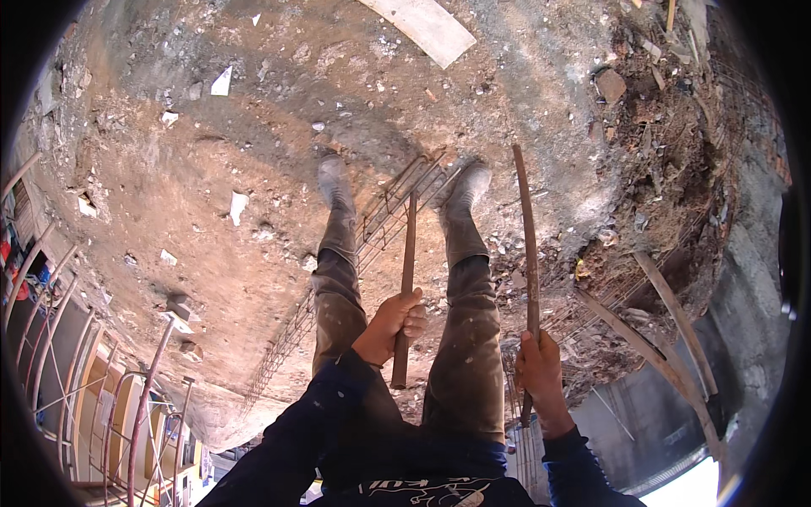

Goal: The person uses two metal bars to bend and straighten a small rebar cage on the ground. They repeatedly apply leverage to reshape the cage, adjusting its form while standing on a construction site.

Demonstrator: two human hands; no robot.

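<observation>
Our left grip (394,328) is wrapped closed around a bar (409,253) at the frame's centre, our right grip (540,365) around a longer bar (530,245) right of centre; lowering either carelessly could, we judge, snag the cage (370,240) near our boots (336,182) and jar a wrist

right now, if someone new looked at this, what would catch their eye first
Probably the two long brown rods at centre: a shorter one gripped near its lower end by the left hand, and a longer, slightly bent one in the right hand. Next, the narrow rebar cage running diagonally along the dirt ground beneath the legs, and the pale flat strip at the top edge.
</observation>
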